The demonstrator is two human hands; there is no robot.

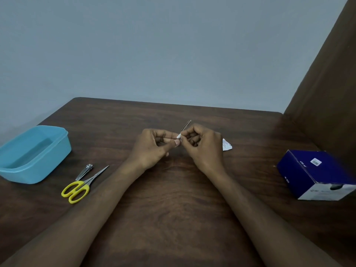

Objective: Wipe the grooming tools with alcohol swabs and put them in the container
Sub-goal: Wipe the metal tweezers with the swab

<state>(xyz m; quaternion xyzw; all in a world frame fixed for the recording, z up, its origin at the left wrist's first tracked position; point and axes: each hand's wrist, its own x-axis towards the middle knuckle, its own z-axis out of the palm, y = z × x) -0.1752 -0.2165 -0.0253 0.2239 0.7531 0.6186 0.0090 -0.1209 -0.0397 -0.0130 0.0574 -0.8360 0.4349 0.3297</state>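
Dark brown wood-grain table with a light blue plastic container at far left, yellow-handled scissors and a small metal nail clipper just beside it. Mid-table, left hand pinches a small white swab against a thin metal tool, which the right hand grips

1. Dark brown wood-grain bench, rounded far corners.
2. Plain pale blue-grey wall behind the bench.
3. Brown panel rising at right.
4. Dim, even light.
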